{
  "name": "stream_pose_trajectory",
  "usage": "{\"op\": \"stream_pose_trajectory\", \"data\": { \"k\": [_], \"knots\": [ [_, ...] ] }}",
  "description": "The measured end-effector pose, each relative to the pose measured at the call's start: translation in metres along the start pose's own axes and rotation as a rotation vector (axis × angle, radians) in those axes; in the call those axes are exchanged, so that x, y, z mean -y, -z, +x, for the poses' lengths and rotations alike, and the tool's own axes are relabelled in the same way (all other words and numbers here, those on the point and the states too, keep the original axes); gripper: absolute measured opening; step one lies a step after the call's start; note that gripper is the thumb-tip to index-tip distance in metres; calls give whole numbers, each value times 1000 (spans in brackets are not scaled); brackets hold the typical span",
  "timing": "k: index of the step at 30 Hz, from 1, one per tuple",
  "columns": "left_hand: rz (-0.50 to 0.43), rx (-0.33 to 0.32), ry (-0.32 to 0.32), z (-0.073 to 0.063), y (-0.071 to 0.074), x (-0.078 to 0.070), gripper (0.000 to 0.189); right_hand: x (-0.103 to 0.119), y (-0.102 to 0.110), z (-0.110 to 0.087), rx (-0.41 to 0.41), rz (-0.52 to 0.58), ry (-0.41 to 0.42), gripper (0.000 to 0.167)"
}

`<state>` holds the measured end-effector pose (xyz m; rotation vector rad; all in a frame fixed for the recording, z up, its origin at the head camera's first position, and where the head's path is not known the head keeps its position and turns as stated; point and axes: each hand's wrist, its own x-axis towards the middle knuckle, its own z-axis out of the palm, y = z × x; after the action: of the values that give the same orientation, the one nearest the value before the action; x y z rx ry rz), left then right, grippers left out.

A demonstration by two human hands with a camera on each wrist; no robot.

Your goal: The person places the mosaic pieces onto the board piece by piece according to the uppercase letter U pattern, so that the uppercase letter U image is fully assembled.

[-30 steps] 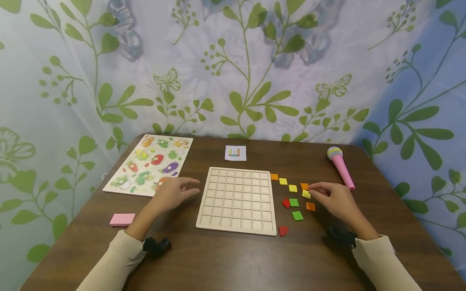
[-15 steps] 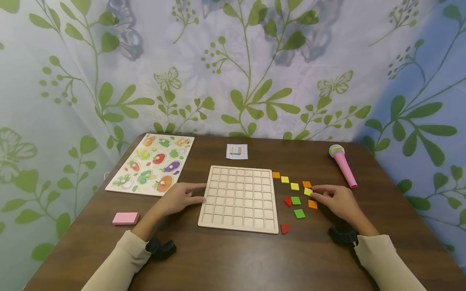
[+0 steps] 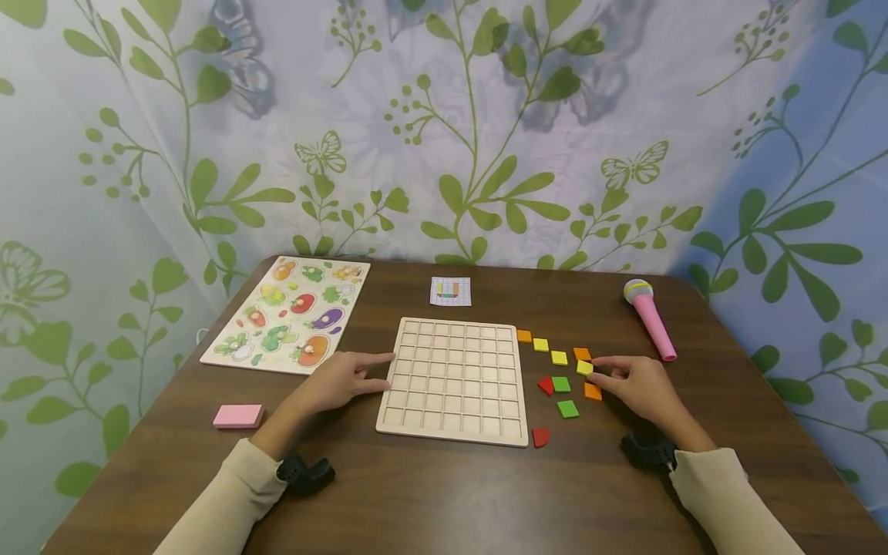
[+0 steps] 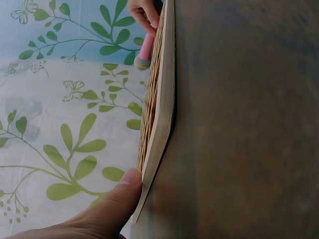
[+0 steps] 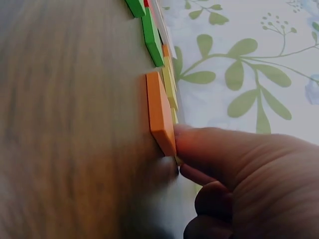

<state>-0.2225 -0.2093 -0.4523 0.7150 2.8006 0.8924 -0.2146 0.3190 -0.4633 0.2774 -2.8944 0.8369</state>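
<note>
My left hand rests its index finger and thumb against the left edge of a wooden grid board, the two fingertips spread apart. In the left wrist view the thumb presses on the board's edge. To the right of the board, my right hand pinches a yellow square tile between thumb and index finger. Close by lie an orange tile and another orange tile. The right wrist view has the near orange tile in front, mostly hiding the yellow one.
Several more tiles lie right of the board, including a green tile and a red rounded piece. A patterned card sits behind the board. A vegetable puzzle board, a pink block and a pink microphone lie farther out.
My left hand has moved right and come onto the board's edge. My right fingers have closed on the yellow tile, which has turned slightly.
</note>
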Motion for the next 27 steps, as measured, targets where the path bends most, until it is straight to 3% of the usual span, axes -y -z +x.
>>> {"op": "stream_pose_trajectory", "data": {
  "k": [10,27],
  "knots": [
    [26,16,17,-2,2,-8,52,3,-1,2,-4,-29,-2,39],
    [53,11,-3,-2,2,-7,55,6,-1,-1,-28,-28,-13,38]
  ]
}}
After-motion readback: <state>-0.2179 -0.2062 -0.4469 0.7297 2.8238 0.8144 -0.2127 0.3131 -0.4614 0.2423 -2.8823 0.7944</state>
